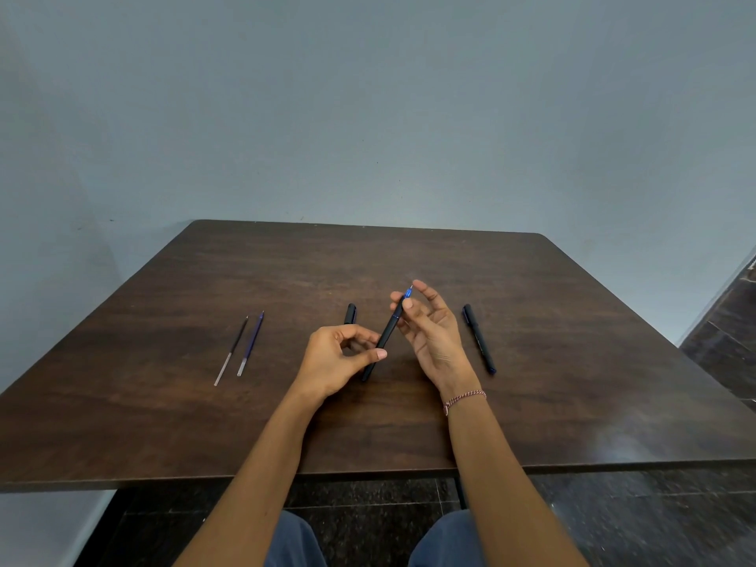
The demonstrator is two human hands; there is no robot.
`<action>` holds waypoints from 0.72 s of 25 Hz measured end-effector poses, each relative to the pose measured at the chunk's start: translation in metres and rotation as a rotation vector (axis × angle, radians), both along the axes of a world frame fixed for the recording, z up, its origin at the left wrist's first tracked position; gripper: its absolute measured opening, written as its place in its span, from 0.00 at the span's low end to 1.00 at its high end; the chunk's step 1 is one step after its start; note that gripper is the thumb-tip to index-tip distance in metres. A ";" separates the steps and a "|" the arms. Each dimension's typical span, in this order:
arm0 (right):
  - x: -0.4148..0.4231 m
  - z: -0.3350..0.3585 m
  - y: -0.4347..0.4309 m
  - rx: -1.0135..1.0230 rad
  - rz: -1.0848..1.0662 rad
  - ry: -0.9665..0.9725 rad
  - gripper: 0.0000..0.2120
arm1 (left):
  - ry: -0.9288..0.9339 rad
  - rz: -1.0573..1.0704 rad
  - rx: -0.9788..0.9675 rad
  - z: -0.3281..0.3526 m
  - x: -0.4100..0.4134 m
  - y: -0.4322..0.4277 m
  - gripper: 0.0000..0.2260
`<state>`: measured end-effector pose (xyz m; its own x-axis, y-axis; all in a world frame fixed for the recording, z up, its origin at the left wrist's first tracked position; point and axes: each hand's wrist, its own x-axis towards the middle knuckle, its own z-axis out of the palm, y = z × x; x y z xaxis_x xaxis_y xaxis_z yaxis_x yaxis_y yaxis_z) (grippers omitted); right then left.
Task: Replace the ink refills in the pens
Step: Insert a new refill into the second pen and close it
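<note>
Held pen: an uncapped dark pen (388,328) with a blue tip, held above the counter (163,403) at mid-front, tip tilted toward 1 o'clock.
Left hand: the left hand (339,356) grips the lower barrel between thumb and curled fingers.
Right hand: the right hand (434,335) pinches the pen near the blue tip, palm up.
Cap: a black cap (350,314) lies at 11 o'clock of the held pen.
Second pen: a capped second pen (479,341) lies at 3 o'clock, apart from the right hand.
Refills: a dark refill (232,349) and a blue refill (250,343) lie side by side at 9 o'clock.
</note>
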<state>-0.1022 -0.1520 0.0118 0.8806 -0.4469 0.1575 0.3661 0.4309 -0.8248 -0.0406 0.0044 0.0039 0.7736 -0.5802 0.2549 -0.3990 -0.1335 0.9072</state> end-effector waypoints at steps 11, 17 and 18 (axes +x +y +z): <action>0.004 -0.002 0.002 -0.093 -0.034 0.016 0.16 | -0.010 0.032 -0.023 0.000 -0.001 0.000 0.11; 0.011 -0.013 0.013 -0.583 -0.080 0.230 0.12 | 0.048 0.241 -0.189 0.000 0.004 0.001 0.09; 0.012 -0.015 0.015 -0.724 -0.108 0.267 0.12 | 0.074 0.270 -0.210 0.000 0.005 0.001 0.08</action>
